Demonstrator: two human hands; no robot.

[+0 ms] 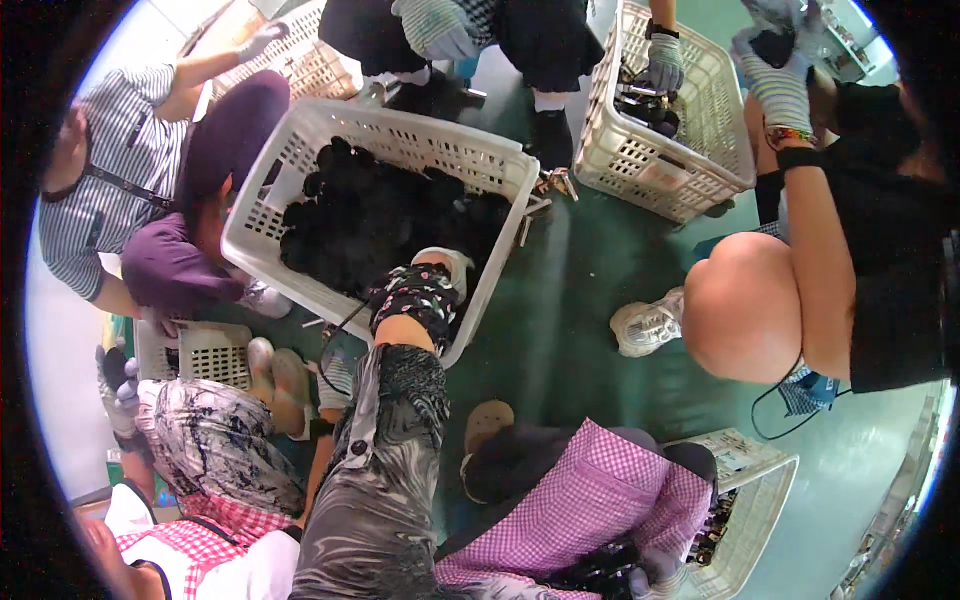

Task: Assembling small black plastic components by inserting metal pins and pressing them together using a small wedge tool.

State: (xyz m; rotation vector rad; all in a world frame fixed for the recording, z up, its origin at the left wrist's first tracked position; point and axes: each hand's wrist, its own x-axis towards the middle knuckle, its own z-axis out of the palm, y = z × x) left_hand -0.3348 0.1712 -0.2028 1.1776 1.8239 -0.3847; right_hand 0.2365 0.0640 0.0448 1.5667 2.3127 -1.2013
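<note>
My left arm, in a marbled black-and-grey sleeve with a floral cuff, reaches into a large white basket (270,262) heaped with black parts (370,220). My left hand (447,262), in a white glove, is down among these parts at the basket's right side; its fingers are hidden. At the lower edge, my gloved right hand (658,574) is curled beside dark pieces (597,572) near my lap, which a pink checked apron (570,500) covers. Whatever that hand grips is too dark to make out.
Right of my lap stands a white crate (770,510) with metal-and-black parts. Another white basket (665,165) is at the far right, a smaller one (218,352) at the left. Several people sit around, their gloved hands (665,62) and shoes (648,322) close to the baskets.
</note>
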